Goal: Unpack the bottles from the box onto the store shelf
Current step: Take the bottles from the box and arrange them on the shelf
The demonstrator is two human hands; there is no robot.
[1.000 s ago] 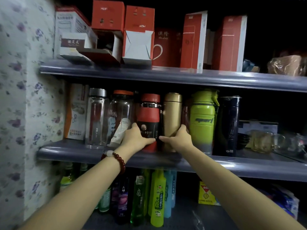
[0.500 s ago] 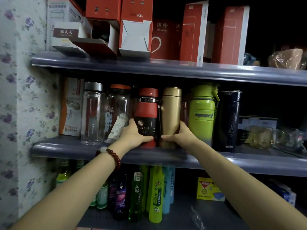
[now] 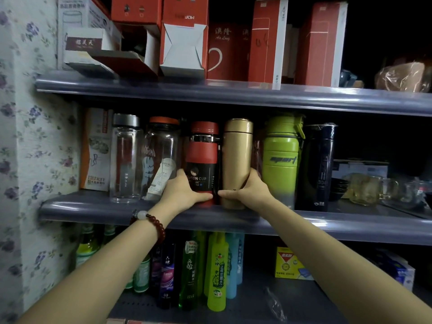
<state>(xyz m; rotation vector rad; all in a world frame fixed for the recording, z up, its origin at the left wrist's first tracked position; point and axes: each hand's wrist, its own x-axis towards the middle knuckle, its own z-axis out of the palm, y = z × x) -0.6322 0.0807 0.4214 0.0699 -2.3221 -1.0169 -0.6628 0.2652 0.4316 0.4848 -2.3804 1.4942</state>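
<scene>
A row of bottles stands upright on the grey middle shelf [image 3: 98, 208]. My left hand [image 3: 184, 191] wraps the base of the red and black bottle [image 3: 203, 157]. Beside it, my right hand [image 3: 249, 190] grips the base of the gold bottle [image 3: 237, 155]. My two thumbs nearly touch between the bottles. Left of them stand two clear glass bottles [image 3: 126, 157] [image 3: 161, 157]. To the right are a green sport bottle [image 3: 281, 157] and a dark navy bottle [image 3: 319, 167]. No box for the bottles is in view.
The top shelf [image 3: 233, 93] carries red and white cartons [image 3: 183, 36], some open. The bottom shelf holds several coloured spray bottles [image 3: 216, 272] and a yellow box [image 3: 289, 264]. Glass mugs [image 3: 371, 188] sit at the right of the middle shelf. Floral wallpaper [image 3: 28, 136] bounds the left side.
Both hands have stayed on the bases of the red and gold bottles. The view has shifted slightly, so the shelves sit a little lower and nearer in frame.
</scene>
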